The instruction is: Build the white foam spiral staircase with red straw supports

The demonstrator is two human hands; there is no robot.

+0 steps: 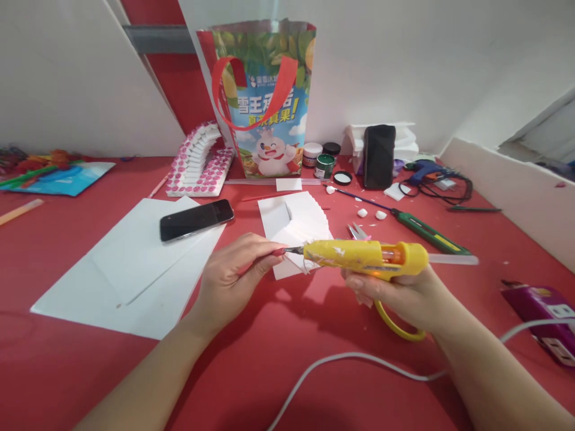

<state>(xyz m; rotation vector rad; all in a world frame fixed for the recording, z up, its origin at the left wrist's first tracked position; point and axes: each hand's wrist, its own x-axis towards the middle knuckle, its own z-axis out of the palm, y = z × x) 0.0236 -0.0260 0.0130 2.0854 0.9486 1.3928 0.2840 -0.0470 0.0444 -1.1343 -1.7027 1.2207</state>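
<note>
My right hand (pixel 395 296) grips a yellow hot glue gun (pixel 366 258), held level over the red table with its nozzle pointing left. A clear glue stick (pixel 451 259) juts from its back. My left hand (pixel 238 272) is closed in a pinch right at the nozzle tip, its fingertips pressed on something too small to name. Behind the nozzle lies a fan of stacked white paper pieces (pixel 296 230).
White sheets (pixel 130 269) with a black phone (pixel 196 219) lie at the left. At the back are a printed gift bag (pixel 265 102), paint jars (pixel 324 165), a propped phone (pixel 379 155), a blue glue gun (pixel 424 172) and a green-handled tool (pixel 426 232). A power strip (pixel 545 314) and white cable (pixel 359 359) lie at the right.
</note>
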